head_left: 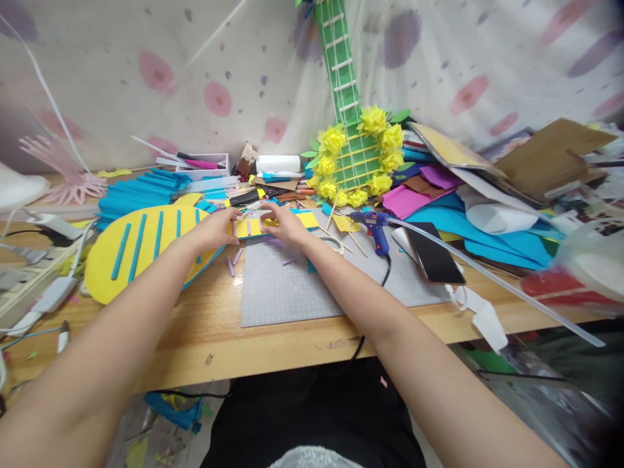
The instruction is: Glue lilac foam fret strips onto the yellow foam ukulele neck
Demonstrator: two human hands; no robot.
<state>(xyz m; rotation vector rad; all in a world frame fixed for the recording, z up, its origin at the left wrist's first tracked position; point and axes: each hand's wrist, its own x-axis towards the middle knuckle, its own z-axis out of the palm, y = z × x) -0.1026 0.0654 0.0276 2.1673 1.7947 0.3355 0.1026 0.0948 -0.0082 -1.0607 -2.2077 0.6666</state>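
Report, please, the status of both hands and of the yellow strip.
Left hand and right hand at yellow strip, grip unclear. Purple bars across it. Loose purple pieces lie near left hand.

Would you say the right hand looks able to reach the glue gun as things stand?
Probably yes: the glue gun lies to the right of the right hand, with only low clutter, such as thin sticks, seen between them.
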